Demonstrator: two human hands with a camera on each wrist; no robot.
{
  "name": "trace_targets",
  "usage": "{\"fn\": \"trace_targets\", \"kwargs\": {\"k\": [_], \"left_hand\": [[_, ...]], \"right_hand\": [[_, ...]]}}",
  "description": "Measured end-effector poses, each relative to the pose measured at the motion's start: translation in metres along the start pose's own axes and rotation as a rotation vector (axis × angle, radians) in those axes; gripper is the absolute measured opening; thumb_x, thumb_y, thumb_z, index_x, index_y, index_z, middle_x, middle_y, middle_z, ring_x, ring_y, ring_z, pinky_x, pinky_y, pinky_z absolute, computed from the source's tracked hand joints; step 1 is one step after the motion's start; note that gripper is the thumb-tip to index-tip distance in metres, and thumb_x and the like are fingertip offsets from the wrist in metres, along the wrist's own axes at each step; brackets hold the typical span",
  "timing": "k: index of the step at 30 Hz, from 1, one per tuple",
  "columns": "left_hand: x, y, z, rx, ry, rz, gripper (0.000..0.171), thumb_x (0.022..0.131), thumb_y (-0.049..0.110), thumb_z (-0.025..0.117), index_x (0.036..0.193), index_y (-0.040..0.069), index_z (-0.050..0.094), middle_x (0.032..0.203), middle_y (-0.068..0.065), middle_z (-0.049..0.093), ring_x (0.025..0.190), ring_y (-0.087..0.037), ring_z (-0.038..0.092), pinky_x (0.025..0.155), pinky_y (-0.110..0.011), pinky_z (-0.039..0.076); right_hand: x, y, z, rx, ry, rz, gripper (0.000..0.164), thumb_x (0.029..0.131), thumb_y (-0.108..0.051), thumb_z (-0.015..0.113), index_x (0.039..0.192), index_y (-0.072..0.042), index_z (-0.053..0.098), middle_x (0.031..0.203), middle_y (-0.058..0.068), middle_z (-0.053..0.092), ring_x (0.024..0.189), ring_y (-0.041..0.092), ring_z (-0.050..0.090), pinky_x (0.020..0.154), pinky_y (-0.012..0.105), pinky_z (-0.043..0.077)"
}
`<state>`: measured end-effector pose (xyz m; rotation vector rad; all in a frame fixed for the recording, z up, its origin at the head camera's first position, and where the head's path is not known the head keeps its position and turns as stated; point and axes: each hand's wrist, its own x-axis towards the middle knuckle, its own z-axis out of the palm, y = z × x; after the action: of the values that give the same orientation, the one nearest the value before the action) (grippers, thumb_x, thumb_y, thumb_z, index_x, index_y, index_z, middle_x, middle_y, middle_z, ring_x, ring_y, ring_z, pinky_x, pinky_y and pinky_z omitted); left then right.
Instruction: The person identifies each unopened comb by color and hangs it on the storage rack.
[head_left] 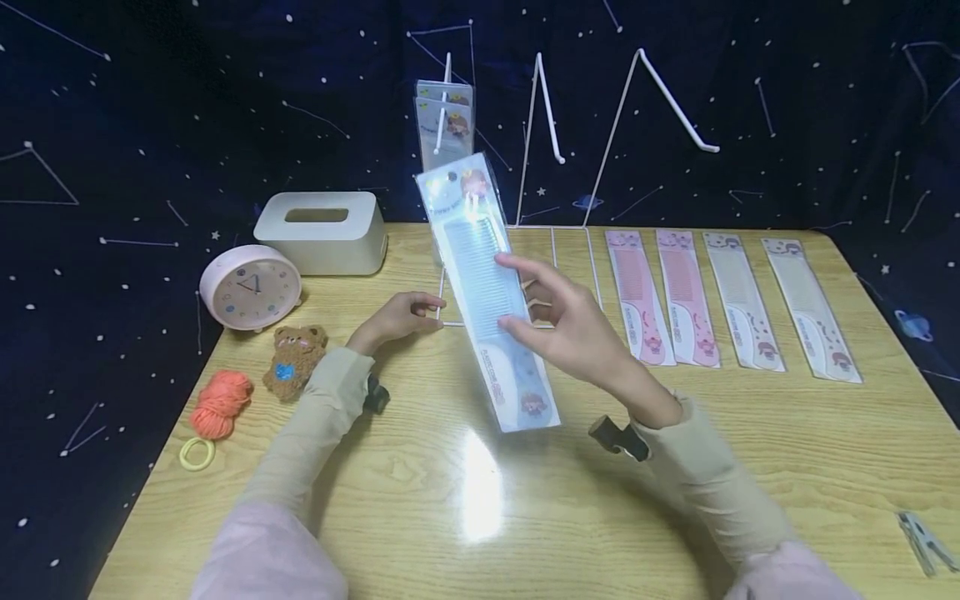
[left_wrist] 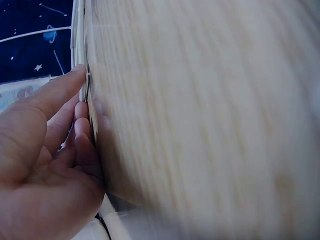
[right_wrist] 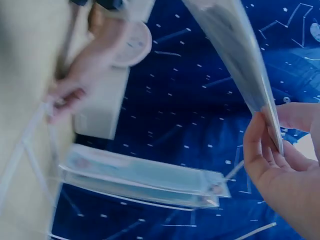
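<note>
My right hand [head_left: 573, 329] holds up a packaged blue comb [head_left: 480, 287] by its right edge, between thumb and fingers. The clear packet tilts, top leaning left, above the table in front of the white wire rack [head_left: 551, 117]. At the rack's front left base corner, my left hand [head_left: 401, 319] grips the wire; the left wrist view shows thumb and fingers [left_wrist: 60, 92] right at it. More packaged combs [head_left: 460, 143] hang on the rack's left hook, partly hidden behind the held one. In the right wrist view these hanging packets [right_wrist: 140, 172] appear bluish, one behind another.
Two pink comb packets [head_left: 639, 292] and two whitish ones [head_left: 738, 300] lie in a row on the right. Along the left are a tissue box [head_left: 322, 237], round clock [head_left: 255, 287], toy bear [head_left: 298, 358], orange yarn [head_left: 221, 404] and yellow ring [head_left: 182, 457]. A clip [head_left: 917, 537] lies front right.
</note>
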<state>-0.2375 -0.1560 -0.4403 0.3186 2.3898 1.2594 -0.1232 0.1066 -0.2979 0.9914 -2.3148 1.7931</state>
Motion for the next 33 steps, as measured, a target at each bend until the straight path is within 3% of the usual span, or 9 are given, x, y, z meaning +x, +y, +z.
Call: {"fn": "trace_targets", "kwargs": {"k": [3,12,20,26,33], "left_hand": [[0.0,0.0,0.001,0.0,0.006,0.007,0.043,0.087,0.009,0.067,0.128,0.001,0.056,0.132,-0.017,0.051,0.116,-0.029,0.045,0.102,-0.042,0.037],[-0.001,0.003,0.002,0.01,0.007,0.003,0.044,0.086,0.012,0.068,0.127,0.002,0.057,0.129,-0.016,0.053,0.112,-0.026,0.046,0.099,-0.04,0.038],[-0.003,0.003,0.001,0.002,0.008,0.01,0.043,0.086,0.01,0.067,0.127,0.0,0.056,0.128,-0.017,0.053,0.112,-0.028,0.046,0.099,-0.041,0.038],[-0.003,0.002,0.002,0.003,0.014,0.018,0.044,0.086,0.01,0.067,0.127,-0.001,0.056,0.123,-0.017,0.055,0.107,-0.025,0.047,0.096,-0.036,0.04],[-0.002,0.002,0.001,-0.005,0.01,0.015,0.044,0.086,0.009,0.067,0.128,-0.001,0.055,0.127,-0.017,0.054,0.111,-0.027,0.046,0.099,-0.04,0.039]], "right_hand": [[0.014,-0.006,-0.001,-0.03,0.021,-0.04,0.062,0.078,0.016,0.064,0.135,0.007,0.044,0.118,0.023,0.055,0.086,0.026,0.062,0.072,0.03,0.056],[0.029,0.0,0.004,-0.12,0.055,-0.001,0.064,0.077,0.013,0.067,0.137,0.002,0.046,0.125,0.02,0.055,0.085,0.027,0.063,0.069,0.028,0.056],[0.056,0.019,0.002,-0.156,0.064,0.067,0.065,0.08,0.009,0.066,0.139,-0.002,0.044,0.113,0.019,0.056,0.084,0.027,0.064,0.067,0.026,0.055],[0.08,0.037,-0.001,-0.192,0.062,0.127,0.064,0.081,0.007,0.067,0.14,-0.004,0.043,0.117,0.017,0.056,0.085,0.026,0.063,0.07,0.028,0.054],[0.09,0.048,0.001,-0.217,0.078,0.128,0.063,0.082,0.006,0.067,0.139,-0.007,0.045,0.123,0.016,0.055,0.08,0.025,0.061,0.072,0.028,0.054]]}}
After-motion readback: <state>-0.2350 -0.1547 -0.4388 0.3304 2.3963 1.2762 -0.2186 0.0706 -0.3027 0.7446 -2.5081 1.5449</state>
